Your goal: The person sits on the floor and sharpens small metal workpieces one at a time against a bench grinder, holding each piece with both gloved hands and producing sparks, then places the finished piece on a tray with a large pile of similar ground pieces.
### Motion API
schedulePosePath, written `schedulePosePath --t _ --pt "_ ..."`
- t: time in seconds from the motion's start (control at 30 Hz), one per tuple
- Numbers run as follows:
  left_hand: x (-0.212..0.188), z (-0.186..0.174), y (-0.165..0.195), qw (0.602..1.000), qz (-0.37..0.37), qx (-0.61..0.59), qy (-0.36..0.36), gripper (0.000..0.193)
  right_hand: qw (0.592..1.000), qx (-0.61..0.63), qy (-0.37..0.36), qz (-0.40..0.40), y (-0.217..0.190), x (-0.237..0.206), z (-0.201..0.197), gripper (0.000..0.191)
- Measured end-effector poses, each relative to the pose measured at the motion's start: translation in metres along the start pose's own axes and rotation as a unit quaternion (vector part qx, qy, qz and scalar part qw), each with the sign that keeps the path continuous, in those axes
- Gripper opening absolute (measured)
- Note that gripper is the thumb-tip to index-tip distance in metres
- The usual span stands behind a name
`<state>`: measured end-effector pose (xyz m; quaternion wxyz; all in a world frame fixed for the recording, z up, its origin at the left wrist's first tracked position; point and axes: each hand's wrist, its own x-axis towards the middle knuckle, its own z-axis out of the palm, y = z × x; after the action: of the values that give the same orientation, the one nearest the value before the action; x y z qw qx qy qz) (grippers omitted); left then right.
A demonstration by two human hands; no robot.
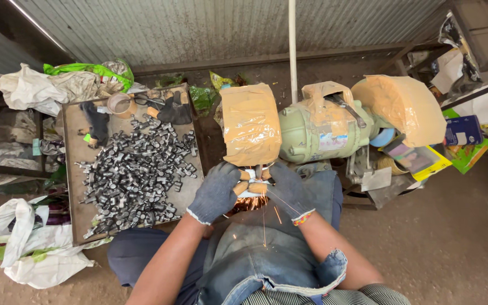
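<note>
White sacks (35, 87), a blue box (462, 130), a green bag (88, 69) and a corrugated metal wall (199, 25).

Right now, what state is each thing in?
left hand: gloved, gripping small metal piece
right hand: gloved, gripping same piece
small metal piece: pressed at grinder, throwing sparks
bench grinder: guards taped over with cardboard
tray: heaped with metal parts
</note>
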<state>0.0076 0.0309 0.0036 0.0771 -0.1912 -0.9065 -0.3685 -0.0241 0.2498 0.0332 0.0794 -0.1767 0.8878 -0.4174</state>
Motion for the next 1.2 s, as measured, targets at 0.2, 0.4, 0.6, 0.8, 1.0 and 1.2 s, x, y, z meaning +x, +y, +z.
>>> schedulePosePath --t 0.2,0.4,0.6,0.8,1.0,1.2 --pt "-0.022 0.010 0.027 0.993 -0.082 0.018 0.082 0.025 0.997 -0.057 0.036 -0.035 -0.013 -0.005 -0.001 0.038" --pt "-0.061 0.008 0.048 0.997 -0.067 -0.005 -0.041 0.030 0.986 -0.131 -0.068 -0.072 -0.016 -0.058 0.001 0.037" --pt "-0.050 -0.012 0.010 0.883 -0.428 0.170 -0.089 0.045 0.976 -0.188 -0.111 0.012 0.009 -0.077 0.020 0.038" --pt "-0.038 -0.021 -0.031 0.872 -0.409 0.269 -0.017 0.051 0.980 -0.147 -0.129 -0.027 0.015 -0.080 0.018 0.040" --pt "-0.056 -0.006 -0.008 0.894 -0.383 -0.220 0.080 0.056 0.980 0.092 -0.119 0.133 -0.001 -0.079 0.019 0.039" --pt "-0.063 0.017 0.072 0.798 -0.187 -0.569 0.069 0.052 0.917 0.362 -0.124 0.117 -0.011 -0.067 0.008 0.032"
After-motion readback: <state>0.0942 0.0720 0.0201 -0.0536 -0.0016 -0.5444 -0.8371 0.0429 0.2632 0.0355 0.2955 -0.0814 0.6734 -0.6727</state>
